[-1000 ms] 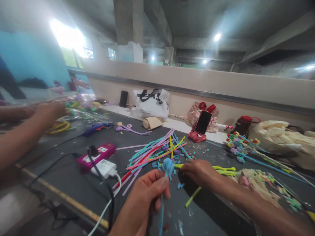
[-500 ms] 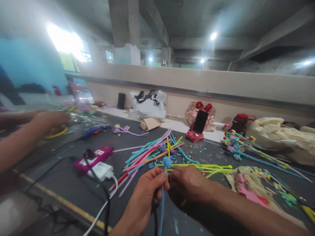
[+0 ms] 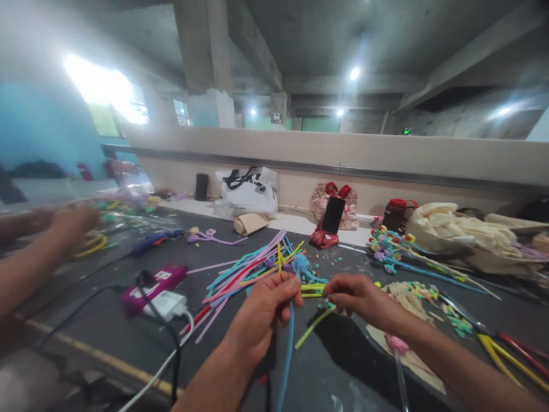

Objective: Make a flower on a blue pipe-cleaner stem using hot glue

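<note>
My left hand [image 3: 262, 316] is closed round a light blue pipe-cleaner stem [image 3: 286, 356] topped by a fluffy blue flower head [image 3: 300, 264], held upright above the dark table [image 3: 107, 320]. My right hand [image 3: 358, 296] pinches a yellow-green pipe cleaner [image 3: 312, 290] just to the right of that stem, with one end hanging down towards the table. A loose fan of coloured pipe cleaners [image 3: 242, 270] lies just beyond both hands.
Another person's hands [image 3: 71, 223] work at the far left. A pink power strip with a white charger [image 3: 160, 289] and cables lies left of me. A phone on a red stand [image 3: 328, 223], bags [image 3: 249, 191], finished flower stems [image 3: 398, 252] and cloth [image 3: 461, 232] line the back and right.
My right hand picked up the yellow-green pipe cleaner, brought it against the blue stem, then drew slightly away to the right. My left hand raised the flower a little. The view shifted right.
</note>
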`<action>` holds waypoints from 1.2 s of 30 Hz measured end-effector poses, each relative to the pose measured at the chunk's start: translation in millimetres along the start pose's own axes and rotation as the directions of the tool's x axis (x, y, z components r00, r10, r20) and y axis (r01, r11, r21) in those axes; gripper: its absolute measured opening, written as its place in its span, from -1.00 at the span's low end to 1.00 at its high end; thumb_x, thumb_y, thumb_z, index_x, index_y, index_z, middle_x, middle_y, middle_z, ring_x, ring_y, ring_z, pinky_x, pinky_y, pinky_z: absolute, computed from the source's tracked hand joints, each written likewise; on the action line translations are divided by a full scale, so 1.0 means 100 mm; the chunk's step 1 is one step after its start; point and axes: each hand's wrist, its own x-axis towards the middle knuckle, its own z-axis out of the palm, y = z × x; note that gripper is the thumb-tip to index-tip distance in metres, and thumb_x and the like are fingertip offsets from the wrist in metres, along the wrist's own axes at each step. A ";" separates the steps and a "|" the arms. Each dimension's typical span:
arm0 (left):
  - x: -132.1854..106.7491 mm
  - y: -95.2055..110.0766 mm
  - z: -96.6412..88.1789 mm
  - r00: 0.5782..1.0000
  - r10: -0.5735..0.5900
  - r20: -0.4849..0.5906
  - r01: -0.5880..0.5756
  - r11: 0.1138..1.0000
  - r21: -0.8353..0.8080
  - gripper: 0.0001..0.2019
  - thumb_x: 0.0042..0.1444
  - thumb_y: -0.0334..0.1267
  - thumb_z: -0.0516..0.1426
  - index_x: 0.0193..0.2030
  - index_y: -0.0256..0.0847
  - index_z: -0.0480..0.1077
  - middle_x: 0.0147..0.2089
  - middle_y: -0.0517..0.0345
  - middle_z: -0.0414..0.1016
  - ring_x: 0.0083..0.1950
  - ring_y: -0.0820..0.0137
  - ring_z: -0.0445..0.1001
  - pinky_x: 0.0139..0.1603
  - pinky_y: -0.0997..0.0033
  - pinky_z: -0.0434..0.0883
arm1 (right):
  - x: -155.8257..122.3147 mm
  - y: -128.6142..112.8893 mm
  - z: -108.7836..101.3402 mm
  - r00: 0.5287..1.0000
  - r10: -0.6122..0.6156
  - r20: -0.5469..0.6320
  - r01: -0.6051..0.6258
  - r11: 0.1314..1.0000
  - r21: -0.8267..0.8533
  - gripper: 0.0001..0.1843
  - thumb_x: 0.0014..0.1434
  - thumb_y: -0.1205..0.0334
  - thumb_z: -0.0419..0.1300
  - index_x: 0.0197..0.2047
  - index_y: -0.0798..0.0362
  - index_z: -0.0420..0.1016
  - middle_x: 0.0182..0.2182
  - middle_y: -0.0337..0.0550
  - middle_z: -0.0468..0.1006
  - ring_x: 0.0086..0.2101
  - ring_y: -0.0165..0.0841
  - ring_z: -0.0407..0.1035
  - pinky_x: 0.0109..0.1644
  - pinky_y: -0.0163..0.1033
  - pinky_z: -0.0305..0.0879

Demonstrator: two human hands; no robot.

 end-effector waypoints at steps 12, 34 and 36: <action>-0.13 -0.02 -0.30 0.994 -0.101 0.044 0.108 0.972 -0.207 -0.85 -0.09 -0.32 0.16 -0.54 -0.29 0.27 -0.67 0.31 0.29 -0.77 0.75 0.10 -0.79 0.79 0.05 | -0.19 -0.18 0.81 0.900 -0.333 0.280 0.435 0.708 -0.556 -0.86 0.07 0.35 0.04 -0.35 0.04 0.42 -0.44 -0.22 0.45 -0.51 -0.46 0.31 -0.50 -0.42 0.09; 0.16 -0.11 0.26 0.969 -0.203 0.141 0.216 0.973 -0.083 -0.78 -0.10 -0.23 0.16 -0.59 -0.29 0.23 -0.71 0.36 0.21 -0.78 0.76 0.02 -0.79 0.76 -0.06 | -0.04 0.19 -0.32 0.949 -0.104 -0.298 -0.042 0.894 -0.445 -0.92 -0.03 0.37 0.06 -0.43 0.11 0.37 -0.52 -0.19 0.42 -0.47 -0.37 0.32 -0.40 -0.30 0.16; 0.30 -0.13 0.43 0.962 -0.221 0.158 0.235 0.969 -0.076 -0.79 -0.12 -0.23 0.16 -0.58 -0.29 0.23 -0.72 0.37 0.20 -0.79 0.74 0.03 -0.79 0.75 -0.08 | -0.10 0.25 -0.41 0.935 -0.024 -0.355 -0.085 0.954 -0.286 -0.90 -0.04 0.32 0.08 -0.38 0.11 0.35 -0.55 -0.24 0.40 -0.56 -0.41 0.32 -0.51 -0.35 0.16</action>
